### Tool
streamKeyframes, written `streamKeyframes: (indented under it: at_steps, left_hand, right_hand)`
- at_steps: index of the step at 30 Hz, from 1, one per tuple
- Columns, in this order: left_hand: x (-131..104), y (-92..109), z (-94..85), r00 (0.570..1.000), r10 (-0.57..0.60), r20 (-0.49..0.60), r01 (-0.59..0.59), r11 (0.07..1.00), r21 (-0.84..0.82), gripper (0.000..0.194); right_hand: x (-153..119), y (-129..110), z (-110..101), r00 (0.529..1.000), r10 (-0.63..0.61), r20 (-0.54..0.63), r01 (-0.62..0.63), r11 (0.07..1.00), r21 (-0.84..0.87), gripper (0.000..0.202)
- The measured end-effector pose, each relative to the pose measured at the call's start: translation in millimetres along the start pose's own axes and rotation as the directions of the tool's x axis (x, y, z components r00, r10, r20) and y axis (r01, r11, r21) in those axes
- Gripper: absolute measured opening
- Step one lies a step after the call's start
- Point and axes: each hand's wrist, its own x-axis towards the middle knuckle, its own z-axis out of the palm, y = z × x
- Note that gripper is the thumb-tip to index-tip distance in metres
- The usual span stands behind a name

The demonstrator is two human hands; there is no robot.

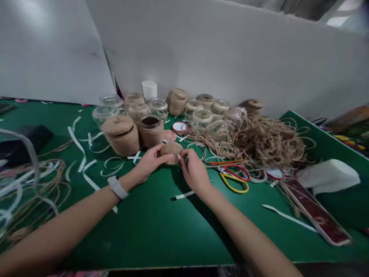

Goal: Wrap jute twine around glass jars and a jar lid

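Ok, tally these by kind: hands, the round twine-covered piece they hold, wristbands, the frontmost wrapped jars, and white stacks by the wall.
Hands (left hand, right hand): 2
Round twine-covered piece: 1
Wristband: 1
Frontmost wrapped jars (lidded jar, open jar): 2
White stack: 1
Total: 7

Twine-wrapped disc [170, 149]: rough, matt, jute-looking cord. Left of disc, lidded jar [121, 140]: same coarse matt cord, lid included. Open jar [152, 134] just left of disc: matt cord wrap, dark rim with slight shine, material unclear. Behind disc, bare jars [201, 122]: smooth, clear, glossy glass. Right of disc, twine heap [268, 142]: hairy, rough, matt fibre. Scissors [221, 169] right of disc: glossy smooth plastic-looking handles, metal at pivot. White strips [77, 143] left of disc: flat, matt. Tabletop [161, 231] under disc: smooth green, faint sheen.
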Motion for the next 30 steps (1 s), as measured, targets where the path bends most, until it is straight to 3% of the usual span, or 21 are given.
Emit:
streamKeyframes:
  at_steps: [8,16,20,30]
  left_hand:
    - [-3,3,3.7,0.991,-0.104,0.080,0.110,0.991,-0.076,0.049]
    - [-4,8,5.2,0.990,-0.135,-0.047,0.132,0.989,-0.071,0.045]
    - [-4,8,5.8,0.991,-0.126,-0.043,0.121,0.987,-0.109,0.045]
    - [-6,6,3.6,0.995,-0.098,0.012,0.098,0.991,-0.089,0.043]
  right_hand:
    - [2,3,-6,1.000,-0.011,-0.028,0.010,0.999,-0.044,0.015]
    - [2,2,-5,0.991,-0.068,-0.116,0.055,0.993,-0.107,0.014]
    - [1,0,-5,0.980,-0.123,-0.154,0.108,0.989,-0.102,0.013]
    - [0,-6,-8,0.984,-0.154,-0.087,0.145,0.985,-0.095,0.012]
